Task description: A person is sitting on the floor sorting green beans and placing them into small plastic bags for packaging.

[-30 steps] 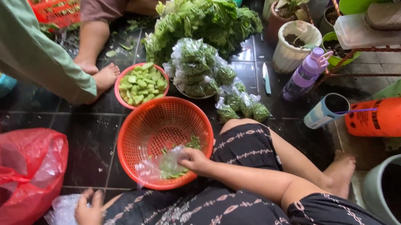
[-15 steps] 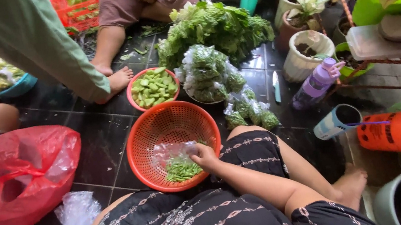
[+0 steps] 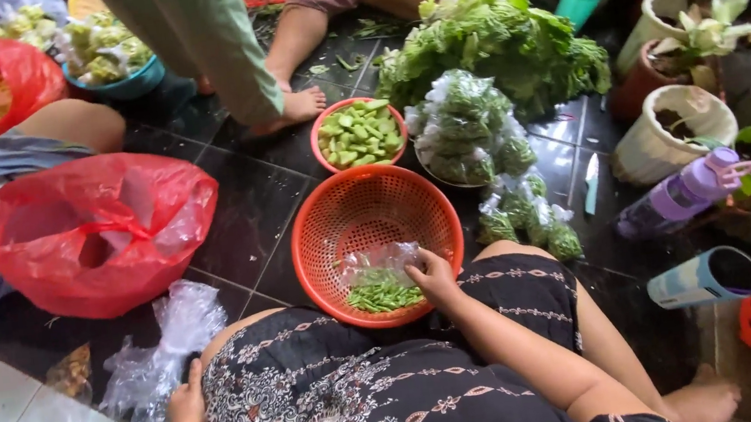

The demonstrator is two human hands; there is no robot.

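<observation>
An orange mesh basket (image 3: 366,212) stands on the dark floor in front of my knees. Inside it lies a clear plastic bag (image 3: 380,267) with cut green beans (image 3: 383,295). My right hand (image 3: 430,278) reaches into the basket and grips the bag's edge. My left hand (image 3: 187,404) rests low at my left side, against my patterned dress, touching a pile of crumpled clear bags (image 3: 161,353); its fingers look loose and hold nothing.
A small bowl of cut green vegetable pieces (image 3: 359,133), a heap of filled bags of greens (image 3: 470,129) and loose leafy greens (image 3: 488,42) lie beyond the basket. A red plastic bag (image 3: 95,233) sits left. Other people's legs, plant pots (image 3: 672,125), a purple bottle (image 3: 680,195).
My right hand has stayed in the basket with the bag of beans. My left hand drew back off the pile of clear bags toward my leg.
</observation>
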